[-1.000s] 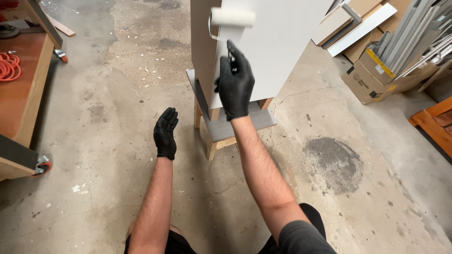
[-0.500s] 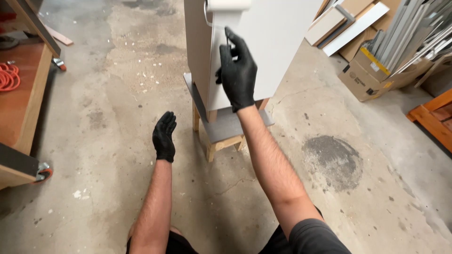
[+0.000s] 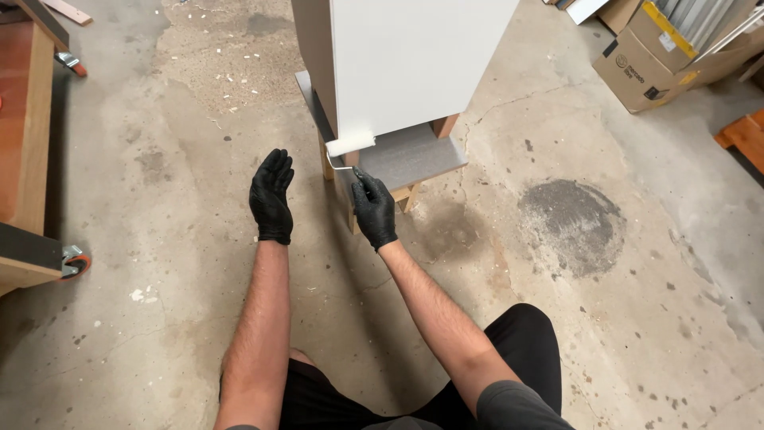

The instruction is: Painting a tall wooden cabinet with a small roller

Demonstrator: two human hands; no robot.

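Your right hand grips the roller handle, fingers wrapped; roller sits just above them at the white panel bottom edge. Left hand open, fingers together. Risk: overshooting smears the grey board.

My right hand has dropped from high on the white panel to its bottom edge. The paint roller came down with it, from the panel's upper part to the lower left corner, now at about 11 o'clock from the hand. My grip looks closed on the handle, though the glove hides most of it. My left hand has lifted slightly, fingers now pointing toward 12 o'clock. The view has tipped downward; my knees show more.
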